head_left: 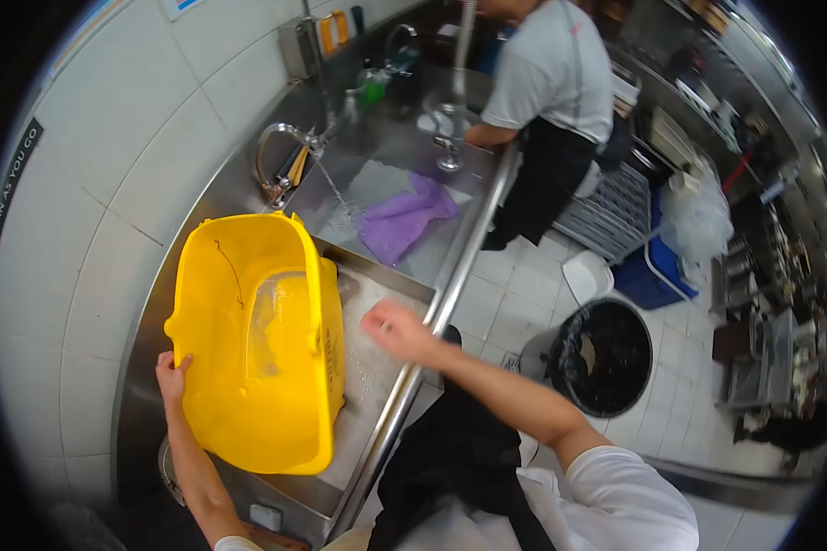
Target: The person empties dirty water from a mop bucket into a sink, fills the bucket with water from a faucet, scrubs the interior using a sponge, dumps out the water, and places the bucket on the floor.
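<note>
A large yellow mop bucket [220, 358] lies tilted over the sink, its open inside facing me. Wet, greyish residue shows on its inner bottom, and a thin dark string or crack-like line runs down one inner wall. My left hand [170, 375] grips the bucket's left rim, thumb over the edge. To the right of the bucket, my right hand [397, 331] hovers over the soapy sink basin [369, 298], apart from the bucket. Its fingers are curled and slightly blurred; whatever may be inside them is hidden.
Water runs from a faucet [289, 138] into the neighbouring basin, where a purple cloth [406, 220] lies. A co-worker [556, 73] stands at the sink's far end. On the floor to the right are a black-lined trash bin [606, 358] and a blue container [652, 274].
</note>
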Motion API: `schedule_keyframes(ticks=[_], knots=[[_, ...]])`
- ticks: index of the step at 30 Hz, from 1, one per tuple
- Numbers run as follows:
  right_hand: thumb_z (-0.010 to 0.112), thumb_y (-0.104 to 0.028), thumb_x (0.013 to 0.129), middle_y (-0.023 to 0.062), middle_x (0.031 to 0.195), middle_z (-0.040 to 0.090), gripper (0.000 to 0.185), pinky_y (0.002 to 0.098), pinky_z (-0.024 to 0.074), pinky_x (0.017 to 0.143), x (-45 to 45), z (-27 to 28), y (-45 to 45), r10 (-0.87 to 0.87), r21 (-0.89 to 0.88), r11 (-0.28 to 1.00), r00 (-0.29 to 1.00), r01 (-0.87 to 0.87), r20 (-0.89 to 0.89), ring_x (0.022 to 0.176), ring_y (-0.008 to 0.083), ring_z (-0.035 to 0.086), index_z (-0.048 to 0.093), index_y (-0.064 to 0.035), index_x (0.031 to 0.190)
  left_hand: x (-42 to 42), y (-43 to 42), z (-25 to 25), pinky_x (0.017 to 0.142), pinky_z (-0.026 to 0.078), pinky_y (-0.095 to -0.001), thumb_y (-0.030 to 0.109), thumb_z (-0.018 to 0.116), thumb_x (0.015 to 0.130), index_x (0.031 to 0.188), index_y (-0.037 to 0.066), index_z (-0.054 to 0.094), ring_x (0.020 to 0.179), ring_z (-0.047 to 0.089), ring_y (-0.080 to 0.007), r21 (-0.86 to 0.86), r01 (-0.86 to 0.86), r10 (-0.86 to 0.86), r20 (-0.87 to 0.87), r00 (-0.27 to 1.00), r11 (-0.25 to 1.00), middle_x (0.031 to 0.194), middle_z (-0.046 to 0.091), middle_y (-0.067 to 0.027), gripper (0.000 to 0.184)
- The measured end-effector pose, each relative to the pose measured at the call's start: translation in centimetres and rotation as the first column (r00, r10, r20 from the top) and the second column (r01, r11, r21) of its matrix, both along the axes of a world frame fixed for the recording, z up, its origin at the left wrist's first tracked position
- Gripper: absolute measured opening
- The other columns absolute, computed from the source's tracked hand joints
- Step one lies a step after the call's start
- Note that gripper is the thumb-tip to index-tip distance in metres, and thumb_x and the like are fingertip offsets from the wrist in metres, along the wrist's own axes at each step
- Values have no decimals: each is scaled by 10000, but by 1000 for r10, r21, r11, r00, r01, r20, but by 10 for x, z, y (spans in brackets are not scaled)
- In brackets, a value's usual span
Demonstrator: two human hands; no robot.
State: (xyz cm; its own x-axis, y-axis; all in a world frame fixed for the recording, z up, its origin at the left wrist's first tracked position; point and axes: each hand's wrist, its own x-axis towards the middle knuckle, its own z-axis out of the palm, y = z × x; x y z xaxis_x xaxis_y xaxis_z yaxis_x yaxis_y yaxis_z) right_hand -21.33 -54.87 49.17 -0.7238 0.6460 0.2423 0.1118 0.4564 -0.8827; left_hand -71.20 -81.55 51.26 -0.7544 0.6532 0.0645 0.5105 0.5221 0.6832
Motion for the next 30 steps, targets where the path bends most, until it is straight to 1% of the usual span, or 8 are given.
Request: schedule_keyframes(ticks=[8, 10, 13, 15, 18, 25, 28, 30], knots=[[503, -441, 899, 253, 1156, 655, 533, 461, 456, 994, -68, -145, 408, -173, 113, 985, 725, 131, 666, 1136, 414, 603, 691, 21, 1085, 81, 75, 32, 893, 490, -339, 100, 717, 863, 1083, -4, 640, 1062, 614, -290, 140, -302, 303, -738, 603, 943, 1156, 616, -139, 255], [486, -458, 890, 270, 1182, 638, 559, 477, 441, 1017, -74, -195, 453, -128, 133, 991, 562, 32, 817, 1167, 429, 578, 690, 24, 1087, 137, 107, 53, 893, 501, -303, 75, 685, 895, 1120, 0, 639, 1097, 617, -228, 353, -347, 416, -141, 898, 869, 1191, 621, -110, 242], [466, -381, 903, 266, 1161, 652, 482, 482, 472, 978, -70, -278, 492, -211, 278, 960, 571, -31, 794, 1095, 427, 624, 694, -2, 1095, 193, 120, 72, 864, 509, -273, 50, 655, 918, 1120, 0, 643, 1045, 628, -173, 170, -478, 478, 43, 878, 862, 1180, 628, -83, 209], [497, -381, 918, 195, 1064, 694, 396, 453, 519, 894, -84, -292, 486, -227, 5, 931, 565, 366, 794, 1021, 362, 663, 702, -51, 997, 222, 138, 91, 856, 509, -269, 46, 655, 917, 1116, -3, 643, 1008, 640, -171, 190, -515, 513, 67, 856, 836, 1146, 642, -82, 206], [531, -393, 942, 117, 982, 700, 320, 393, 544, 847, -121, -181, 430, 275, -984, -46, 949, 171, 153, 973, 306, 674, 666, -105, 907, 244, 159, 100, 819, 516, -266, 57, 652, 920, 1090, -4, 652, 930, 660, -157, 182, -541, 490, 261, 832, 821, 1026, 674, -77, 181], [507, -240, 1014, 204, 1287, 606, 391, 394, 458, 1041, -222, 84, 252, 588, -828, -327, 589, -456, -555, 1238, 297, 567, 552, 24, 1299, 220, 248, 63, 732, 525, -277, 219, 563, 978, 1161, 42, 604, 846, 655, -184, 278, -785, 125, 904, 408, 554, 1021, 677, -92, 257], [557, -202, 984, 212, 1231, 626, 354, 399, 463, 995, -235, 144, 246, 841, -718, 179, 484, -672, -243, 1163, 302, 601, 580, 28, 1251, 215, 239, 69, 759, 520, -275, 212, 569, 972, 1176, 61, 588, 927, 665, -192, 245, -780, 12, 952, 307, 576, 1077, 672, -86, 255], [599, -187, 921, 177, 1127, 632, 359, 418, 447, 968, -243, 157, 277, 471, 277, 876, 821, -394, -324, 1069, 348, 599, 581, 60, 1182, 227, 214, 117, 784, 517, -288, 203, 585, 964, 1186, 71, 586, 973, 666, -200, 245, -726, 132, 898, 420, 643, 1100, 669, -80, 259]])
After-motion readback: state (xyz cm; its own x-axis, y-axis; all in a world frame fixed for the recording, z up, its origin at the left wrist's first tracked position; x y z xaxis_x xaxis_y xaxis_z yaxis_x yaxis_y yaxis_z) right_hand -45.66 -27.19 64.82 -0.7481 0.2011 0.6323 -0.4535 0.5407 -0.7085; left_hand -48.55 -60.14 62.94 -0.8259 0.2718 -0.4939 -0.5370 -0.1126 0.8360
